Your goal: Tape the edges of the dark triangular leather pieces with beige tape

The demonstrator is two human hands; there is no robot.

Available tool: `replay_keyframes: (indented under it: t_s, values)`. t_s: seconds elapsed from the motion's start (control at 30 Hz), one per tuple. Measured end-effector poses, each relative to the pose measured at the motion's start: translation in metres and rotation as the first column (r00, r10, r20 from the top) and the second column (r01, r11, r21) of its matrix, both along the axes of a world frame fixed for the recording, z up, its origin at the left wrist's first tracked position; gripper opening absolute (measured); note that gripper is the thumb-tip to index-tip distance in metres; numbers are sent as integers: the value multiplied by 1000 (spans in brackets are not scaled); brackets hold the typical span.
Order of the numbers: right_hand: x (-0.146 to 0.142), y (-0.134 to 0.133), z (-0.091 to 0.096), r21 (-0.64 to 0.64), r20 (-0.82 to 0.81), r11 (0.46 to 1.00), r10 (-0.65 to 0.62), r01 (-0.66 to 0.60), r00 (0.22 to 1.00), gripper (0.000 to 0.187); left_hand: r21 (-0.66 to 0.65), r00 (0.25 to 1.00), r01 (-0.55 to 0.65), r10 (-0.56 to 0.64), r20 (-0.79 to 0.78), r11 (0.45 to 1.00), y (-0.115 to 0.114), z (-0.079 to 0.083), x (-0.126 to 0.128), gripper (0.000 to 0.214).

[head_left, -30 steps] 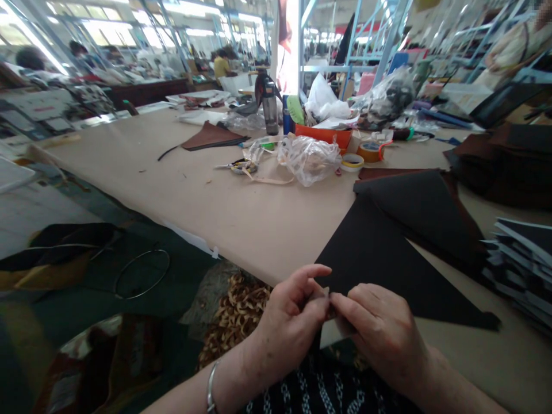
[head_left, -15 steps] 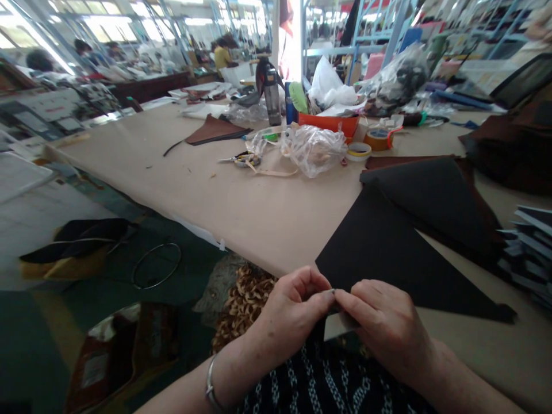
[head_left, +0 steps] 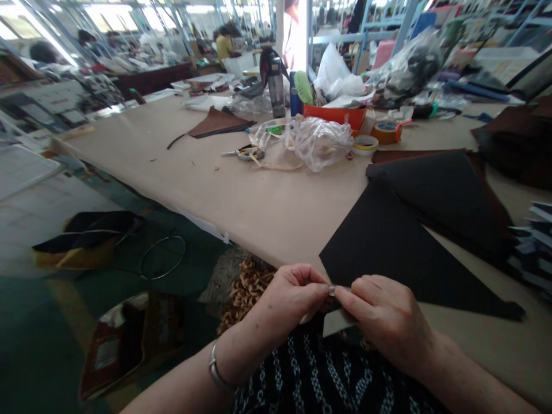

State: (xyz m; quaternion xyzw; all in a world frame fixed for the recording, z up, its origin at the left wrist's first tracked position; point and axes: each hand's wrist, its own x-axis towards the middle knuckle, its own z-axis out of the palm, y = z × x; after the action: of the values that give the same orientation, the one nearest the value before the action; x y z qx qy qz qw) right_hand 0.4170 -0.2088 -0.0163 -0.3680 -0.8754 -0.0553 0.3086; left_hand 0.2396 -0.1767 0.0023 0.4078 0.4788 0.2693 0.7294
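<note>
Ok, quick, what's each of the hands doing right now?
Left hand: closed, pinching the near corner of the black sheet.
Right hand: closed, pinching the same corner.

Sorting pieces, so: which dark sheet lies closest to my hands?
The flat black triangle, its corner beside the left hand and right hand; the folded sheet and brown piece lie farther back.

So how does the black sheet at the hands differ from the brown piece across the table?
Colour: the black sheet is black, the brown piece reddish brown. Contact: the left hand and right hand pinch the black sheet's near corner at the table edge; the brown piece lies untouched, far across. Shared: both are flat, pointed cut pieces on the table.
</note>
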Motion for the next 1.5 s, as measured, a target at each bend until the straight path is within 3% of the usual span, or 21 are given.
replay_keyframes:
  t_s: [0.23, 0.57, 0.7, 1.17, 1.3, 1.4, 1.5]
  values:
    - [3, -2, -3, -5, 32, 1000, 26, -26, 999, 19, 34, 993, 21, -17, -114, 999, 3, -7, -6, 14]
    - [5, -2, -5, -39, 56, 998, 52, -50, 997, 18, -24, 994, 105, -105, -9, 994, 1, -16, -13, 22]
    - [6, -3, -8, -56, 49, 997, 48, -45, 998, 17, -19, 986, 143, -144, -89, 990, 1, -14, -14, 28]
    - [3, -3, -7, -53, 34, 997, 51, -49, 998, 17, 11, 948, 282, -277, -156, 959, 2, -20, -17, 17]
    - [5, -5, -7, -77, 10, 996, 48, -47, 999, 17, -6, 976, 214, -214, -47, 977, 1, -21, -17, 21]
    - [10, -8, -8, -145, -31, 989, 30, -34, 999, 15, -47, 994, 77, -73, 80, 996, 3, -23, -18, 27]
    - [15, -11, -7, -271, -97, 962, 10, -36, 995, 16, -89, 993, -55, 64, 103, 995, 5, -25, -21, 27]
